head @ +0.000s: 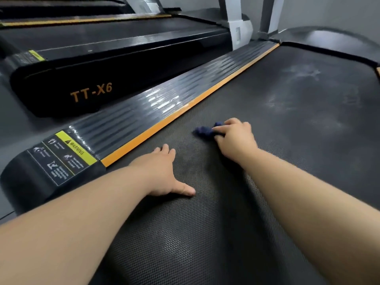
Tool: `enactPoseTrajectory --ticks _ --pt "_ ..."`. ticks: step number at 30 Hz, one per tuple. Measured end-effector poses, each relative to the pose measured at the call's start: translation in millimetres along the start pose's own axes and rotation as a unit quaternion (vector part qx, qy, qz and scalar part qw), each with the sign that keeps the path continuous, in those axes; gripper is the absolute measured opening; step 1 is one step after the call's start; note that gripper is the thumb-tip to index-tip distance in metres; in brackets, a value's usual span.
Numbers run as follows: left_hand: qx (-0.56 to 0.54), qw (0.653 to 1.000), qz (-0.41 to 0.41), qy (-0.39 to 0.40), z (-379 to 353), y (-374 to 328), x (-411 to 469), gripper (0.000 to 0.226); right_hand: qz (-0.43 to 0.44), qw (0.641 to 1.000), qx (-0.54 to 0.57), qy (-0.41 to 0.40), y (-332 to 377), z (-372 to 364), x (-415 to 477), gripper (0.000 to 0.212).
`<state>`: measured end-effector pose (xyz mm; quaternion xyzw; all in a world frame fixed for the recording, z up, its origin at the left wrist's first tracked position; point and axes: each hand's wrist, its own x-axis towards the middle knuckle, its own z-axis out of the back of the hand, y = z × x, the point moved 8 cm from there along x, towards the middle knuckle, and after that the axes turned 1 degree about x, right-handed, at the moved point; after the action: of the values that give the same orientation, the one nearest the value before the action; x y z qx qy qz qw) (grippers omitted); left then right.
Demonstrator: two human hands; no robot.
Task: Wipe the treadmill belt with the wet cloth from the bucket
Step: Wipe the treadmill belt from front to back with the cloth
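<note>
Setting: a gym room, pale grey wall (329, 11) behind, dark floor, treadmills side by side.

Treadmill belt (277, 124): black, matte, finely dimpled mesh texture; fills the lower and right of the view. Pale dusty smears on its far part.

Side rail (156, 103): long, flat, dark ribbed plastic, glossy in patches, edged toward the belt with an orange strip (185, 112). A yellow and black warning label (65, 153) sits at its near, rounded end.

Neighbouring treadmill (92, 64): glossy black housing, orange lettering "TT-X6". Grey uprights (236, 21) stand at the far ends.

Cloth (204, 131): dark blue, small, bunched, soft-looking; lies on the belt near the orange strip, partly under the right hand.

Right hand (236, 138): fingers curled over the cloth, gripping it and pressing it against the belt.

Left hand (164, 171): flat, fingers straight and together, thumb spread wide, palm resting on the belt beside the rail's near end; holds nothing.
</note>
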<state>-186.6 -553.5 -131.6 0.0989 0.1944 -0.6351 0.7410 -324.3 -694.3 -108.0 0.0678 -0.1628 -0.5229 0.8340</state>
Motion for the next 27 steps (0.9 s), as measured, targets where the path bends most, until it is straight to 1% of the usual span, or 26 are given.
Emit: enactPoseTrajectory --ticks 1,2,3,4,5,7,8,9,10,11,12,13,14,15,16,17,18,19,20,22,23,24,26,27 --pt "0.012 1.000 0.003 -0.001 1 0 0 0.127 -0.051 0.999 0.004 -0.002 -10 -5 11 0.031" --pt "0.025 1.000 0.005 -0.003 2 0 0 0.126 -0.085 0.996 0.016 -0.005 -13 -8 14 0.032" --pt "0.036 0.999 0.004 -0.005 4 1 0 0.126 -0.095 0.995 0.034 -0.008 -10 -12 12 0.031" --pt "0.039 0.999 -0.001 -0.007 6 2 -1 0.124 -0.084 0.995 0.050 -0.004 -1 -16 4 0.030" --pt "0.035 0.999 -0.010 -0.006 8 5 -2 0.120 -0.043 0.998 0.052 0.003 14 -17 -10 0.029" --pt "0.003 0.999 -0.032 -0.001 11 14 -5 0.109 0.079 0.995 0.051 0.030 46 -12 -43 0.028" --pt "-0.022 0.999 -0.040 -0.010 15 19 -6 0.102 0.119 0.990 0.058 0.046 53 -9 -53 0.028" --pt "-0.044 0.998 -0.043 -0.033 21 25 -8 0.095 0.137 0.986 0.067 0.062 53 -7 -53 0.030" --pt "-0.052 0.995 -0.044 -0.069 27 30 -11 0.090 0.134 0.986 0.065 0.074 48 -7 -43 0.031" --pt "-0.034 0.992 -0.044 -0.114 33 34 -14 0.086 0.110 0.990 0.054 0.073 38 -8 -27 0.031" --pt "0.007 0.987 -0.043 -0.156 37 38 -15 0.087 0.069 0.995 0.037 0.062 26 -10 -10 0.031" --pt "0.050 0.981 -0.041 -0.182 37 41 -16 0.092 0.018 0.998 0.029 0.049 16 -11 3 0.032" --pt "0.074 0.980 -0.032 -0.184 33 46 -14 0.098 -0.028 0.998 0.036 0.035 11 -11 9 0.033" --pt "0.074 0.982 -0.013 -0.171 27 54 -12 0.104 -0.054 0.997 0.052 0.022 13 -14 8 0.032" --pt "0.063 0.987 0.009 -0.150 21 61 -9 0.109 -0.047 0.996 0.068 0.016 21 -15 1 0.031" --pt "0.057 0.988 0.024 -0.140 17 66 -6 0.115 -0.005 0.997 0.071 0.015 35 -15 -13 0.030" --pt "0.063 0.987 0.029 -0.143 16 68 -4 0.121 0.060 0.996 0.065 0.018 51 -15 -30 0.029" --pt "0.069 0.985 0.025 -0.155 18 69 -2 0.126 0.125 0.990 0.068 0.024 66 -13 -49 0.029" --pt "0.071 0.983 0.018 -0.166 20 70 -1 0.129 0.170 0.982 0.076 0.032 74 -11 -63 0.029" --pt "0.075 0.981 0.007 -0.178 24 75 1 0.131 0.192 0.978 0.068 0.050 74 -12 -63 0.031" --pt "0.084 0.980 -0.002 -0.182 24 77 2 0.131 0.175 0.982 0.057 0.043 66 -13 -50 0.031" --pt "0.096 0.978 -0.010 -0.184 22 78 4 0.131 0.134 0.989 0.054 0.025 55 -14 -31 0.030" --pt "0.113 0.977 -0.016 -0.181 17 81 8 0.131 0.012 0.998 0.053 -0.011 30 -16 9 0.030" --pt "0.115 0.978 -0.017 -0.173 15 81 9 0.130 -0.041 0.998 0.053 -0.014 21 -20 24 0.031"
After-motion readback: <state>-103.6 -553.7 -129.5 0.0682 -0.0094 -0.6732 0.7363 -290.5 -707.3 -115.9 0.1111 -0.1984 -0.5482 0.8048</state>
